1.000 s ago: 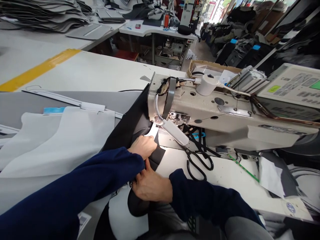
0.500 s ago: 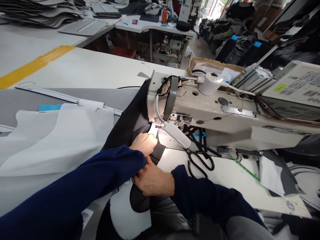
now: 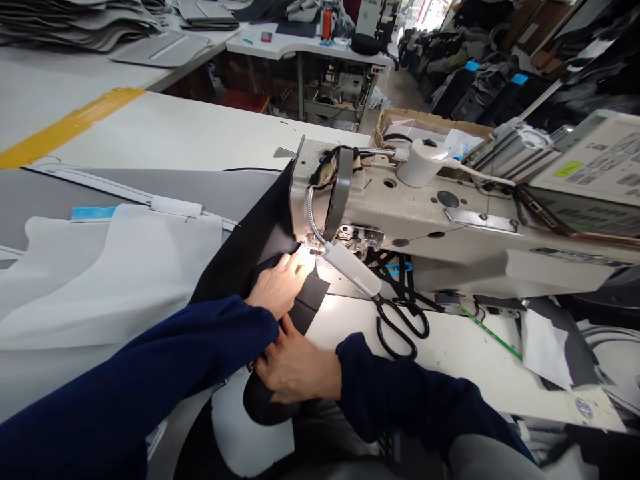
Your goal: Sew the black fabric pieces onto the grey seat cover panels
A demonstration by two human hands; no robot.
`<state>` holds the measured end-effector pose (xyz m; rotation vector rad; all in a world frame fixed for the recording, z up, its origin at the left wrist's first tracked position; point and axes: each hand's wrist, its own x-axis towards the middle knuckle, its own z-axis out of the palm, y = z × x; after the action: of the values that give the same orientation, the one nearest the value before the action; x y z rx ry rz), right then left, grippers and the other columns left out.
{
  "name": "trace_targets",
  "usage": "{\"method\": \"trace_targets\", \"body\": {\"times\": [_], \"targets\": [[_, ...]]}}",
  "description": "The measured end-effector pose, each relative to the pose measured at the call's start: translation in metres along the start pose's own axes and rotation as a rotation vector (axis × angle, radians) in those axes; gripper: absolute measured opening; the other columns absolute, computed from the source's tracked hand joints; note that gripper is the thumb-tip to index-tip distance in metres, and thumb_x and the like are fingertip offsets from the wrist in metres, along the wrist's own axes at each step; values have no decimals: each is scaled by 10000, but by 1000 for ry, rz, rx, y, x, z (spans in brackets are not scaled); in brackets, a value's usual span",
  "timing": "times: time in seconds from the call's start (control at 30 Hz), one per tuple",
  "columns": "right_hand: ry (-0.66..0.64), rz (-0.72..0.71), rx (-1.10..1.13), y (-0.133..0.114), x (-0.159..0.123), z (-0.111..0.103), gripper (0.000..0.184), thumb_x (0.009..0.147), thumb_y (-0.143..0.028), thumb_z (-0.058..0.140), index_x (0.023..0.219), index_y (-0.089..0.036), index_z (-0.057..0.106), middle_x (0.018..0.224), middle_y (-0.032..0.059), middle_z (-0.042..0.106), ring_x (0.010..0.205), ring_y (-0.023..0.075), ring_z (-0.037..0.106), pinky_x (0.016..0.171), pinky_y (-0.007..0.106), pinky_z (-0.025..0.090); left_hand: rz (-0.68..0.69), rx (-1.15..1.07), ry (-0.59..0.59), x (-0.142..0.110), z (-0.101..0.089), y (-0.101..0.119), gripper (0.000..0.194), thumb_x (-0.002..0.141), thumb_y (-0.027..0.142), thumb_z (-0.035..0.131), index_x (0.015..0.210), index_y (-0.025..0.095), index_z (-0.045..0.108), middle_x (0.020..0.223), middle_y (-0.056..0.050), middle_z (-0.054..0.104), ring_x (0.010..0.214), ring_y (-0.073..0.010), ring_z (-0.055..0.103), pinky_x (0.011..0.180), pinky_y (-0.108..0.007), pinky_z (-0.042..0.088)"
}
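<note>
My left hand (image 3: 277,285) lies on a black fabric piece (image 3: 311,297) just in front of the sewing machine's needle area, its fingers stretched forward and slightly apart. A small white strip (image 3: 306,253) shows under the lit presser foot, close to my fingertips. Orange stitches run across the fabric right of that hand. Lower down, my right hand (image 3: 295,367) is closed around the black fabric near the table's front edge; some of its fingertips are hidden. A white panel (image 3: 250,427) hangs below it over my lap. The sewing machine (image 3: 345,193) stands directly ahead.
Black-handled scissors (image 3: 403,327) lie right of the fabric, beside the machine's small lamp (image 3: 353,269). White sheets (image 3: 115,273) and grey material (image 3: 240,183) cover the left side. Behind the machine stands a cardboard box (image 3: 430,123). Stacked grey panels (image 3: 75,27) lie at the back left.
My left hand has moved slightly left, and its fingers have straightened from a more curled shape. My right hand has shifted a little down and left with the fabric. More stitched fabric shows.
</note>
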<state>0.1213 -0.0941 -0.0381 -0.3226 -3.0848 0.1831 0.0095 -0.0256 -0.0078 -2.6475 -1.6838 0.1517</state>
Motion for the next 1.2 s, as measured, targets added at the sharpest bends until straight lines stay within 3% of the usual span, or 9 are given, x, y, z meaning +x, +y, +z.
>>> {"method": "trace_targets", "body": {"times": [0.13, 0.33, 0.47, 0.73, 0.93, 1.1, 1.2], "targets": [[51, 54, -49, -13, 4, 6, 312, 900, -269, 439, 1108, -97, 596, 1162, 239, 564, 1109, 389, 493, 927, 711, 269, -28, 12, -9, -5, 1, -2, 348, 761, 9, 464, 1058, 173, 541, 1104, -95, 538, 1012, -224, 483, 623, -273, 496], [106, 86, -79, -14, 6, 11, 313, 923, -220, 367, 1046, -113, 634, 1096, 207, 606, 1034, 357, 537, 933, 714, 281, 176, -17, -179, 5, -7, -7, 189, 805, 60, 450, 890, 117, 609, 1009, -116, 555, 985, -238, 495, 766, -330, 491], [126, 100, -60, -11, 7, 14, 316, 914, -220, 365, 1027, -104, 637, 1063, 203, 617, 971, 356, 549, 885, 706, 320, 166, -25, -213, 6, -10, -5, 211, 794, 64, 443, 890, 111, 625, 1022, -132, 552, 989, -253, 508, 732, -341, 484], [137, 72, -38, 6, 14, 13, 279, 896, -194, 395, 1019, -91, 624, 1014, 199, 622, 928, 349, 536, 751, 616, 407, 110, -71, -145, 12, -6, -6, 258, 763, 57, 445, 912, 134, 641, 990, -123, 580, 967, -252, 535, 687, -340, 465], [125, 65, -38, 17, 25, 31, 255, 857, -127, 418, 1000, -87, 625, 987, 160, 629, 868, 295, 540, 731, 534, 459, 103, -61, -79, 23, -2, -8, 229, 760, 57, 452, 812, 129, 663, 850, -120, 587, 915, -248, 551, 637, -314, 436], [204, 77, -89, 22, 36, 44, 348, 884, -131, 364, 1154, -73, 575, 1214, 229, 560, 1040, 345, 523, 845, 626, 418, 89, -63, 4, 30, 5, -14, 233, 720, 40, 456, 762, 132, 666, 814, -121, 591, 878, -254, 570, 615, -316, 435], [243, 99, -62, 22, 47, 52, 366, 888, -144, 376, 1190, -47, 559, 1224, 251, 552, 1046, 362, 532, 869, 645, 392, 93, -83, 89, 34, 11, -18, 221, 692, 32, 471, 738, 135, 661, 800, -117, 596, 880, -256, 577, 631, -318, 448]]}}
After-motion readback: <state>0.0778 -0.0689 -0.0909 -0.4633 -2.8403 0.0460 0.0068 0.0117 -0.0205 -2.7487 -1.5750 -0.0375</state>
